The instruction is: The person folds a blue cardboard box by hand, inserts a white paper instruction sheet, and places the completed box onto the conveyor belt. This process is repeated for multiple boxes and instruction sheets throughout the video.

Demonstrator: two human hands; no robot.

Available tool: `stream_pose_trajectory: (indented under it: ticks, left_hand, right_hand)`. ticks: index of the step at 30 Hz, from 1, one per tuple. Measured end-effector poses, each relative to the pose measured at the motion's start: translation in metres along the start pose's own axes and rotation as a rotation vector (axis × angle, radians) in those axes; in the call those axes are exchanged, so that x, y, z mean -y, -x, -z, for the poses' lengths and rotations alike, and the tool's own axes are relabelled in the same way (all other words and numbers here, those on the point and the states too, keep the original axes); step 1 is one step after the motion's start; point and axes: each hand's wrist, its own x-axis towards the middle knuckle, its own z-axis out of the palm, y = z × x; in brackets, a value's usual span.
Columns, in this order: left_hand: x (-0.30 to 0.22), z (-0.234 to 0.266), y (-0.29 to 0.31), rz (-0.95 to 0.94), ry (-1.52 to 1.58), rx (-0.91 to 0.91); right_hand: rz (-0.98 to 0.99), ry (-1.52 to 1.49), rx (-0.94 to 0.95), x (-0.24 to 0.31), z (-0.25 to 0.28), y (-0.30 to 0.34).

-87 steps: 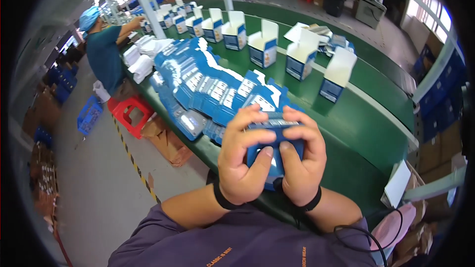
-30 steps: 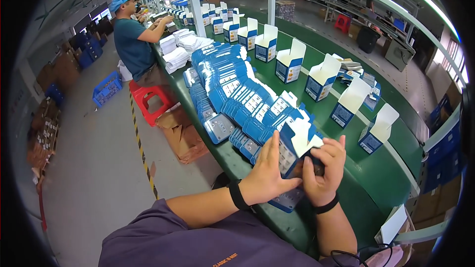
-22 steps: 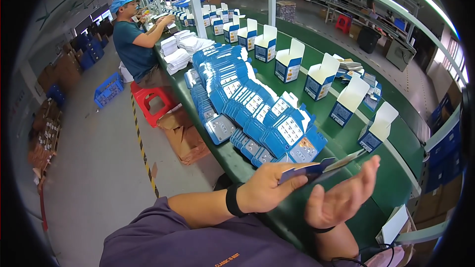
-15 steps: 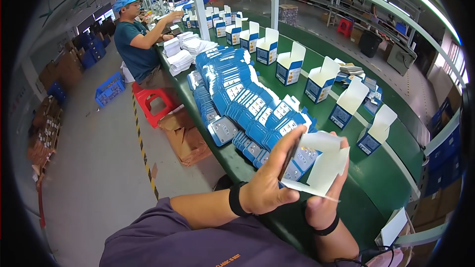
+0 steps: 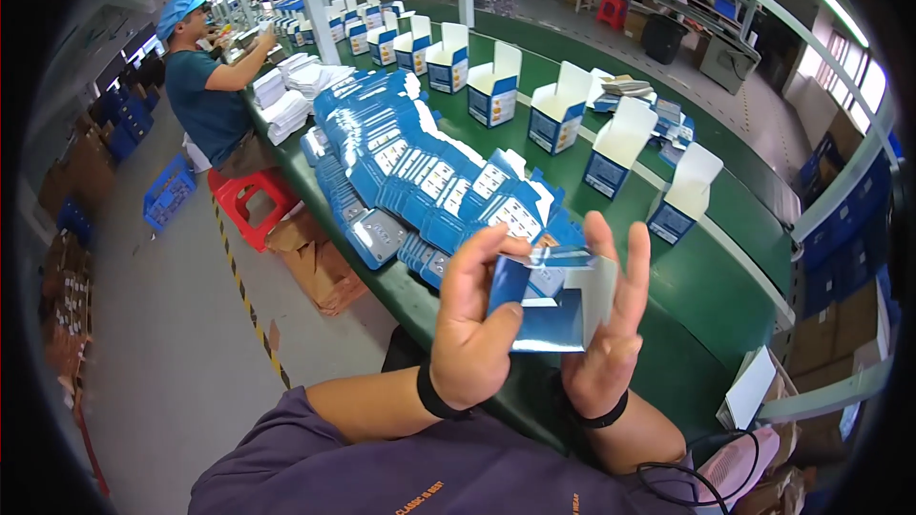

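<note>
A small blue carton (image 5: 555,322) with a white inside is held up in front of me, tilted, with its folded walls forming a square opening. My left hand (image 5: 469,324) is closed on its left side, the thumb pressing the blue panel and the fingers behind the top edge. At the carton's right wall, my right hand (image 5: 607,348) has its fingers stretched up and apart, the palm beside the white flap. Just beyond lies a long, overlapping pile of flat blue-and-white cartons (image 5: 410,167) on the green table (image 5: 668,324).
A row of erected cartons with raised white lids (image 5: 558,109) runs along the belt. White folded papers (image 5: 286,100) lie at the far left, near a seated co-worker (image 5: 205,85) in a blue cap. A red stool (image 5: 253,200) and brown paper bag (image 5: 320,262) stand left of the table.
The carton has turned in my hands, so its blue outer panels now face me. My right fingers have straightened and spread. The whole view has shifted, with the scene sliding left.
</note>
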Motion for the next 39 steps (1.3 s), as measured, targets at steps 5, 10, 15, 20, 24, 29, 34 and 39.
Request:
stream_pose_trajectory:
  ticks: [5,10,15,20,24,29,34,39]
  left_hand:
    - [0.010,0.022,-0.006,-0.234,-0.264,0.153]
    - [0.014,0.011,-0.005,-0.134,-0.193,0.141]
    - [0.025,0.012,-0.003,-0.232,-0.480,0.163]
    - [-0.005,0.008,-0.019,-0.203,-0.636,0.349]
    - [-0.004,0.048,-0.035,0.356,0.017,0.142]
    - [0.002,0.041,-0.050,0.884,0.518,0.102]
    - [0.029,0.055,-0.020,0.774,0.287,0.155]
    - [0.028,0.060,-0.011,0.299,-0.670,0.405]
  right_hand:
    - [0.098,0.400,0.213,-0.012,0.033,0.001]
    - [0.156,0.414,0.191,-0.009,0.042,0.006]
    - [0.156,0.489,0.020,-0.015,0.037,0.012]
    - [-0.236,0.152,-0.029,0.025,0.035,-0.007]
    - [-0.281,0.114,0.197,0.037,0.063,-0.028]
    - [0.178,0.974,0.568,0.049,0.060,-0.025]
    - [0.234,1.266,-0.326,0.059,0.122,-0.054]
    - [0.234,1.425,-0.686,0.091,0.316,-0.094]
